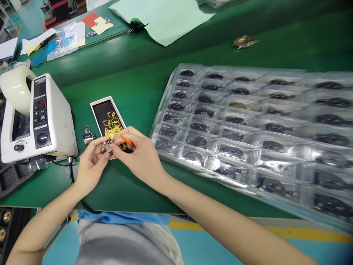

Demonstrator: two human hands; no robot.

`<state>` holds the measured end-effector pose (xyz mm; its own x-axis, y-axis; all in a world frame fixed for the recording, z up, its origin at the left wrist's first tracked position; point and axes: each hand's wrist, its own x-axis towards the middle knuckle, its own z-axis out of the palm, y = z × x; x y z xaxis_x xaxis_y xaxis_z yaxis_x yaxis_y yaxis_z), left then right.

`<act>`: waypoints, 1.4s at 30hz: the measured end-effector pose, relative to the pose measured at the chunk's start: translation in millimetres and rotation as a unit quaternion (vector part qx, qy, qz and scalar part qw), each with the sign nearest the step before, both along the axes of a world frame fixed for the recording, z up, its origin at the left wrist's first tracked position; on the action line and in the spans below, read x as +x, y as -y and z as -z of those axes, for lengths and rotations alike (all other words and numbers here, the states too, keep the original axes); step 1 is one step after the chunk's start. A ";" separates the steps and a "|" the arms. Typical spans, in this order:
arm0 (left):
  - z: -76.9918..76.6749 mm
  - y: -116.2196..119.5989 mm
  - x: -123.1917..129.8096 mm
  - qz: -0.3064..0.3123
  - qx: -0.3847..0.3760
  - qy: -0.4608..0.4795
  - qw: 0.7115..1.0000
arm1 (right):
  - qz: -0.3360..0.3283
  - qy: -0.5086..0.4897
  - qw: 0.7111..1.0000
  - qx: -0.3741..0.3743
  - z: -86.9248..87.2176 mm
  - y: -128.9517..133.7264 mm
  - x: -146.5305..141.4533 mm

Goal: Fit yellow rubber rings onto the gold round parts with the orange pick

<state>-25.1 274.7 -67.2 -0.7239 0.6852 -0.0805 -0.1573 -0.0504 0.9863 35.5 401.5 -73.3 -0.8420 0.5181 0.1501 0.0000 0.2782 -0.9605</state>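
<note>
My left hand pinches a small round metal part between thumb and fingers, close to my right hand. The right fingers grip a thin orange-handled tool, and its tip is hidden among the fingertips at the metal part. Just beyond my hands lies an open white-rimmed box lined with black. Many thin yellow rings lie heaped inside it. A clear plastic tray holds several rows of small dark parts in separate pockets, to the right of my right hand.
A white electronic tape dispenser with a black cable stands left of my hands. A small tally counter lies beside the box. Papers, a plastic bag and a foil wrapper lie farther along the green bench.
</note>
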 end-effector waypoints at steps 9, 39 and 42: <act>1.4 -2.9 -0.7 -0.096 -0.024 -0.004 0.995 | 0.008 -0.001 0.994 0.107 2.7 4.5 -0.3; -12.7 7.5 2.3 -0.060 -0.018 0.102 0.993 | 0.075 -0.205 0.856 0.469 5.1 5.9 10.4; -13.1 7.5 7.2 -0.059 -0.002 0.094 0.994 | 0.045 -0.214 0.870 0.442 8.3 3.1 8.2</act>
